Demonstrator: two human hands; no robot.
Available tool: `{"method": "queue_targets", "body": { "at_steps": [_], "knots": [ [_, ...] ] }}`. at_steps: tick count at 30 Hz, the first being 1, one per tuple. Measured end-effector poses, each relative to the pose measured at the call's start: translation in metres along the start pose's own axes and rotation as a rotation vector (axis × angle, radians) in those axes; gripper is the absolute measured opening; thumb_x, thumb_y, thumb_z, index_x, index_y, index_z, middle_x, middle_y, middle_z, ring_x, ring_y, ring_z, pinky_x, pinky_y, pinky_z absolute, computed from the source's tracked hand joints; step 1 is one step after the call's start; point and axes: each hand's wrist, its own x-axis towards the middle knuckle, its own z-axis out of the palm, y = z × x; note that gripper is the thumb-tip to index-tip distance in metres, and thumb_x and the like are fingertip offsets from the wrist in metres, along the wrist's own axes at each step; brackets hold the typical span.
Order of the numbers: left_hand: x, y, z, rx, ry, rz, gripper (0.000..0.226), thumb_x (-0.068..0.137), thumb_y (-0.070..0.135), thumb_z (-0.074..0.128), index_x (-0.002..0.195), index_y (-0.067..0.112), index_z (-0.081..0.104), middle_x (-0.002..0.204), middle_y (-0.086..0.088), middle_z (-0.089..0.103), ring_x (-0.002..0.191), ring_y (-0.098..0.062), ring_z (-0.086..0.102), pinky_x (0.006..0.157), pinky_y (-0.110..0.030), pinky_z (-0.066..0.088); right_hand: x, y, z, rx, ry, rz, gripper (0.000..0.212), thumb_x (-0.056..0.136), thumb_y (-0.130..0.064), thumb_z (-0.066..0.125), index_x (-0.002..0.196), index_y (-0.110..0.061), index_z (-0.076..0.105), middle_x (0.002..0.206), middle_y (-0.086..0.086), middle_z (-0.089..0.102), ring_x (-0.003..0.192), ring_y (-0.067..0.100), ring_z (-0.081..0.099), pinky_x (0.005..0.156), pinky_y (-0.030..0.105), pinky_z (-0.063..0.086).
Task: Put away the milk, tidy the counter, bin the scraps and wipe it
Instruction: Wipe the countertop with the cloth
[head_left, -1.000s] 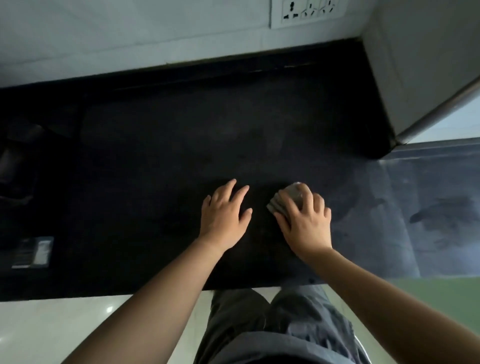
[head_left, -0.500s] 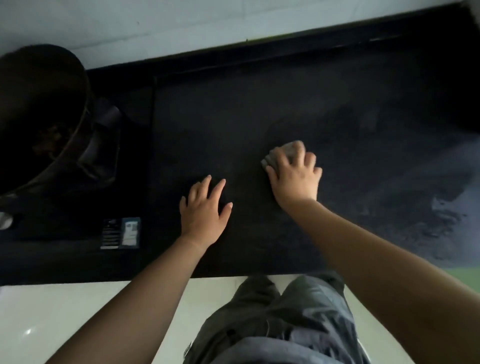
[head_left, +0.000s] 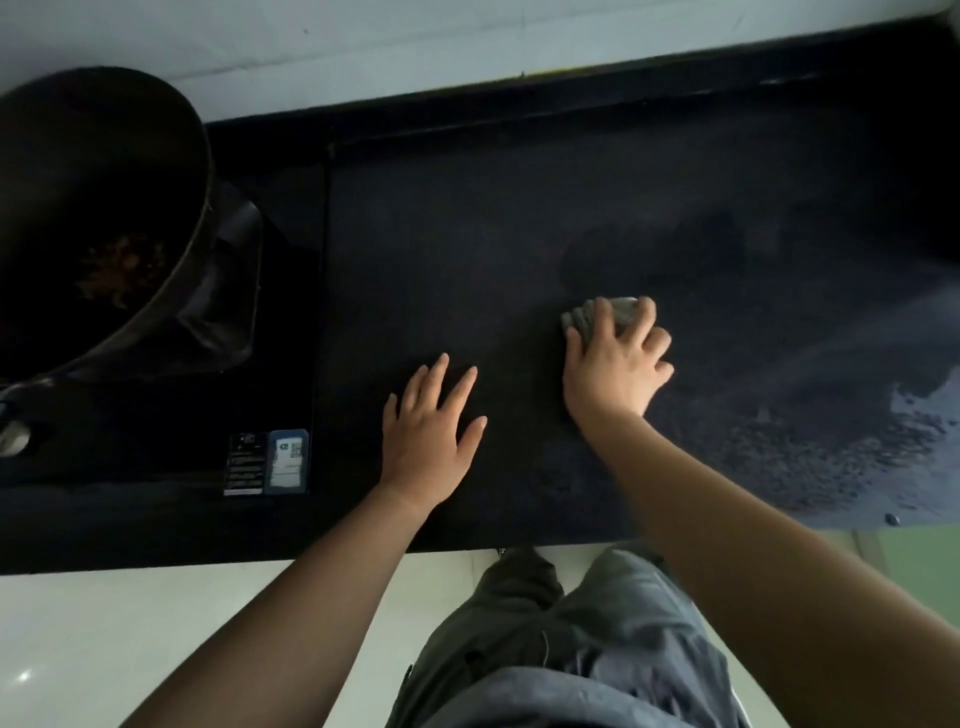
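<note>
Two bare hands on a dark, matt black stone counter (head_left: 467, 234), seen from above the person's head. The right hand (head_left: 613, 369) lies palm down, forearm reaching forward from the lower right, wrist slightly bent; its fingers (head_left: 644, 325) are spread and curled over a small grey folded cleaning cloth (head_left: 597, 314), pressing it flat against the counter. Only the cloth's far edge and left corner show beyond the fingertips. The left hand (head_left: 431, 426) rests flat on the counter just beside the right one, palm down, fingers extended and fanned apart, holding nothing; its forearm runs back toward the lower left. A wet, speckled patch (head_left: 841, 447) glistens on the counter to the right of the cloth. At far left a large round black wok (head_left: 104, 171) containing brown food remnants sits on a black glass hob (head_left: 156, 441), which bears a small printed label (head_left: 267, 462) near its front edge. The person's grey trousers (head_left: 561, 639) appear below the counter's front edge
</note>
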Motion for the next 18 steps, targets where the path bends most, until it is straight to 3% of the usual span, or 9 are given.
{"method": "queue_targets", "body": {
  "at_steps": [5,8,12,16,18],
  "knots": [
    [-0.004,0.000,0.001,-0.035,0.000,-0.005,0.055,0.094,0.046,0.039,0.145,0.032,0.025,0.158,-0.004,0.015,0.144,-0.026,0.015,0.111,-0.054,0.023,-0.050,0.013,0.001,-0.033,-0.042,-0.426,0.044,0.087,-0.049,0.046,0.126,-0.029,0.044,0.136,0.015,0.036,0.108,0.037,0.039,0.077,0.048,0.041],
    [-0.010,0.003,-0.001,-0.066,-0.008,-0.007,0.055,0.093,0.047,0.040,0.144,0.031,0.029,0.157,-0.005,0.019,0.143,-0.027,0.018,0.109,-0.054,0.027,-0.077,0.049,-0.005,-0.062,-0.038,-0.535,0.045,0.084,-0.049,0.051,0.124,-0.028,0.049,0.132,0.014,0.043,0.106,0.037,0.044,0.074,0.047,0.044],
    [-0.038,0.009,0.001,-0.120,-0.006,-0.009,0.054,0.092,0.048,0.040,0.143,0.032,0.031,0.156,-0.005,0.023,0.142,-0.026,0.022,0.106,-0.052,0.031,-0.069,0.084,-0.017,-0.062,-0.028,-0.474,0.045,0.084,-0.048,0.055,0.124,-0.028,0.049,0.134,0.013,0.039,0.109,0.037,0.040,0.079,0.052,0.043],
    [-0.064,0.016,0.012,-0.076,-0.051,-0.015,0.057,0.093,0.049,0.036,0.146,0.034,0.021,0.159,-0.004,0.009,0.145,-0.027,0.009,0.112,-0.052,0.021,-0.049,0.060,-0.013,-0.025,-0.017,-0.173,0.045,0.089,-0.050,0.043,0.131,-0.031,0.040,0.141,0.011,0.024,0.114,0.036,0.030,0.087,0.052,0.036],
    [-0.067,0.019,0.014,-0.061,-0.045,-0.021,0.058,0.093,0.050,0.034,0.147,0.035,0.017,0.159,-0.004,0.007,0.145,-0.027,0.007,0.113,-0.052,0.018,-0.053,0.042,-0.009,-0.030,-0.004,-0.129,0.045,0.090,-0.049,0.040,0.131,-0.030,0.038,0.141,0.012,0.022,0.112,0.035,0.028,0.085,0.052,0.035]
  ]
}}
